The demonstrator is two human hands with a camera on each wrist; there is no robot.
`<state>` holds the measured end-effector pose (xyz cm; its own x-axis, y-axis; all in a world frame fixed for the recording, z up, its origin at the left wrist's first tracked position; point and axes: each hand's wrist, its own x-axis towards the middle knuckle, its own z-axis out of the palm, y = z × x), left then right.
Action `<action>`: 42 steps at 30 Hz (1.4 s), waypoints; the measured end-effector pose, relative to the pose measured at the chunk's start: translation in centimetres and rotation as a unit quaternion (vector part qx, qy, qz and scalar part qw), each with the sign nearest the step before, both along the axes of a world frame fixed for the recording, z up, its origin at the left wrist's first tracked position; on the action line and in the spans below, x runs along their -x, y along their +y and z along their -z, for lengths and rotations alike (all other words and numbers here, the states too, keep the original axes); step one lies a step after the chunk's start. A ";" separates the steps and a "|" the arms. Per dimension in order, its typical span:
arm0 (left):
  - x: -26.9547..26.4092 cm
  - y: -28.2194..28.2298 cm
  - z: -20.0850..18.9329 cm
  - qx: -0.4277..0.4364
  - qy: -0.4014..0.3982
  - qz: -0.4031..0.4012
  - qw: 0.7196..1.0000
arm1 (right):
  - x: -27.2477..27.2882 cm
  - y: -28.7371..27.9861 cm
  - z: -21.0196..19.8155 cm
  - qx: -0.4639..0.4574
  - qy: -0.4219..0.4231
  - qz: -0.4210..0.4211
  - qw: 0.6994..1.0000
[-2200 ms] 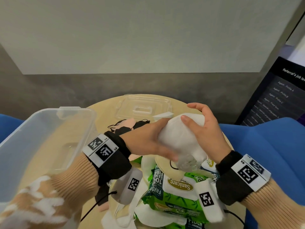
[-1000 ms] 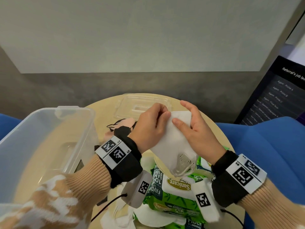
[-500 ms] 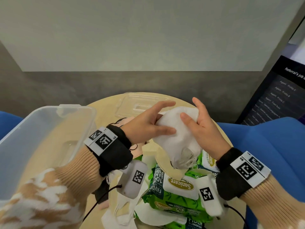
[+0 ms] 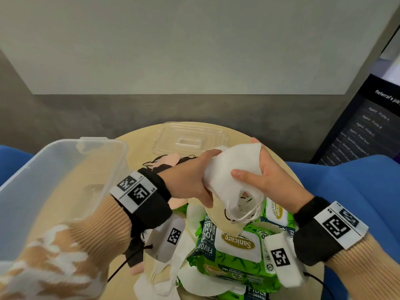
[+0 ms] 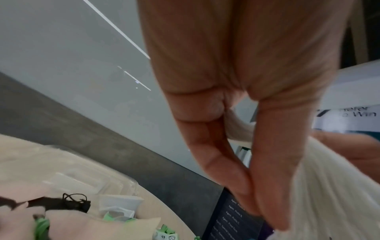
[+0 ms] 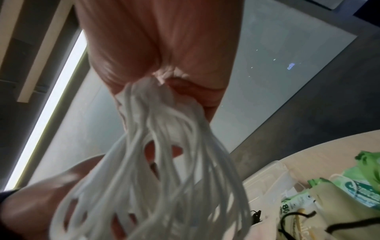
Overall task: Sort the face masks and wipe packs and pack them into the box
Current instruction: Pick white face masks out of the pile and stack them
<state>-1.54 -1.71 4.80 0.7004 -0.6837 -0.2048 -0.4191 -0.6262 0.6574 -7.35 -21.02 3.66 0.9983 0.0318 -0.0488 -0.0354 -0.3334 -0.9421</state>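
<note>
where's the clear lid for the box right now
In the head view the clear lid lies flat at the table's far edge, beyond both hands, right of the open box.

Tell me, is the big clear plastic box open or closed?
Open. The clear plastic box has no lid on; its clear lid lies flat on the round table.

We identify the setting as an office or corporate lounge area. The evidence: a dark display panel [image 4: 365,128] at the right carries white text reading "Referral's job" and a list of "Agent: Profile" entries. Blue upholstered seating [image 4: 346,191] flanks a small round light-wood bench [image 4: 138,144]. Behind it we see a plain grey partition wall [image 4: 173,50] over a dark grey base. The right wrist view shows a linear ceiling light [image 6: 47,100].
</note>
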 end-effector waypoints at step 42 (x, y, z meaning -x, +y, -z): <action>-0.9 0.0 -1.5 0.359 0.020 -0.173 0.917 | 0.8 -1.6 0.6 -0.016 0.019 0.020 0.999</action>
